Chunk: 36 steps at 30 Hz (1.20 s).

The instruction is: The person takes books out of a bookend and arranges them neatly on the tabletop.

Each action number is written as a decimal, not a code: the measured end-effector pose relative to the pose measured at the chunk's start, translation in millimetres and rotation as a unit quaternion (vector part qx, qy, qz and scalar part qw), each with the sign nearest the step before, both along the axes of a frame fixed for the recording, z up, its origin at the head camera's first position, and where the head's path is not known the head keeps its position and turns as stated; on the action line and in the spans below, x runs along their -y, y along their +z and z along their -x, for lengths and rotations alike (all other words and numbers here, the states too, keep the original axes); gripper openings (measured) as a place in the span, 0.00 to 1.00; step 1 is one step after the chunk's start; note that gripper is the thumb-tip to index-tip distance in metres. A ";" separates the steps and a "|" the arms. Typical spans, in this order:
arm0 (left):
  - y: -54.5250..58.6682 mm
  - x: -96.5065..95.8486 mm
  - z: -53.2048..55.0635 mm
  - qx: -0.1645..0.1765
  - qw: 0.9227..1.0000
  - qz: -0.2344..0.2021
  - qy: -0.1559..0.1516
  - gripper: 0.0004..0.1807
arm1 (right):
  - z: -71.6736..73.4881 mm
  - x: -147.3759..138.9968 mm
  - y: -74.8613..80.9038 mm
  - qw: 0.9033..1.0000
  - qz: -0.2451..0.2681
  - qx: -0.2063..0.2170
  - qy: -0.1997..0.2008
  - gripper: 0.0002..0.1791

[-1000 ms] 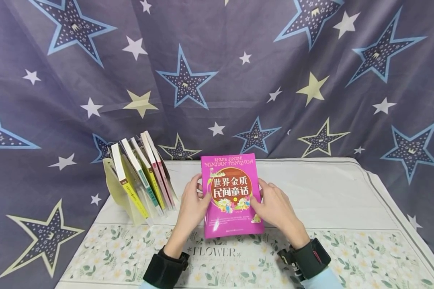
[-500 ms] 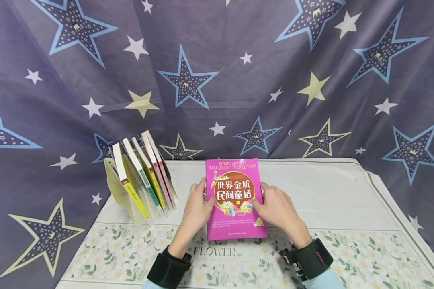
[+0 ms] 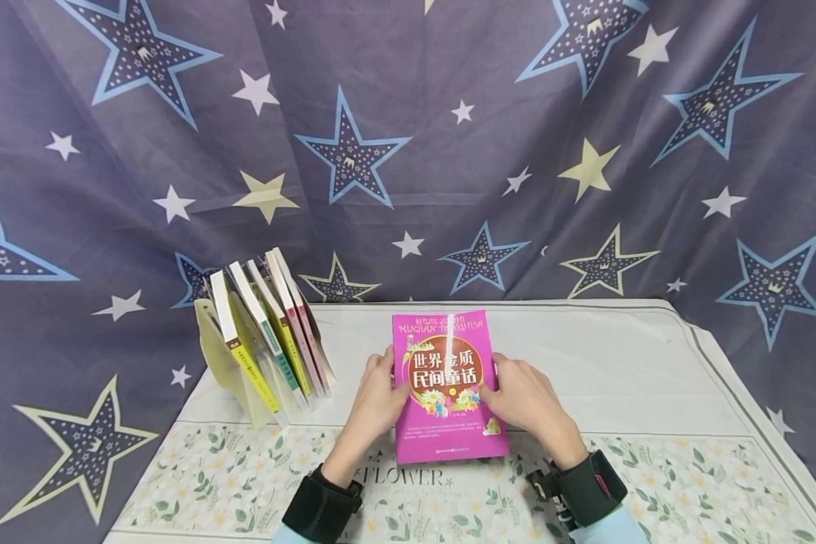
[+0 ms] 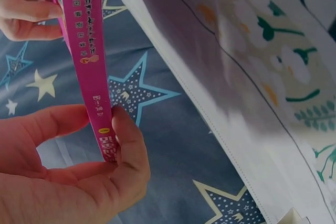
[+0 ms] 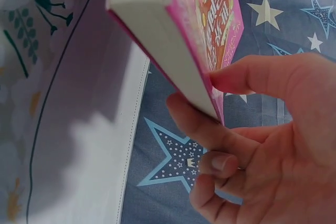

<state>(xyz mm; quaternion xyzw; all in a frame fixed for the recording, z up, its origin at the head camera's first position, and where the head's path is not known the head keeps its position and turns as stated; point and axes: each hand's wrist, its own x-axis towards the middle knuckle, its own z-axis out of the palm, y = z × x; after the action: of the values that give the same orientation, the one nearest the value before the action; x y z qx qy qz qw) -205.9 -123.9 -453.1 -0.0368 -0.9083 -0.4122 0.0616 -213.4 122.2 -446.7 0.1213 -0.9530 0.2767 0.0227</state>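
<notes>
Row of books [image 3: 272, 344]: leaning in the cream holder [image 3: 212, 344], staying put.
Left hand [image 3: 375, 397]: grasping the pink book [image 3: 442, 431] at its spine, thumb lying on the cover; a gap is separating this hand from the row.
Pink book: showing its cover between both hands, over the counter [image 3: 639, 363]; it is sitting lower and slightly further right than a second ago, glare now streaking it, so it is apparently being drawn toward the person.
Right hand [image 3: 527, 393]: pinching the page-edge side.
Counter: offering wide room rightward; the curtain [image 3: 489, 174] is bounding its back edge.
</notes>
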 end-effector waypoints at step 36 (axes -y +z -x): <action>-23.2 -16.7 -1.3 0.058 0.997 0.027 -0.044 0.47 | -1.4 -0.3 -4.8 0.997 -0.019 0.072 -0.033 0.13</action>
<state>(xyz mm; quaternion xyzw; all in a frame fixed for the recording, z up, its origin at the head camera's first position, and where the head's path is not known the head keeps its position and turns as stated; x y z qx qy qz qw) -204.6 -107.2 -476.3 -0.0548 -0.9185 -0.3915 -0.0101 -212.0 122.6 -451.5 0.0698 -0.9606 0.2661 -0.0389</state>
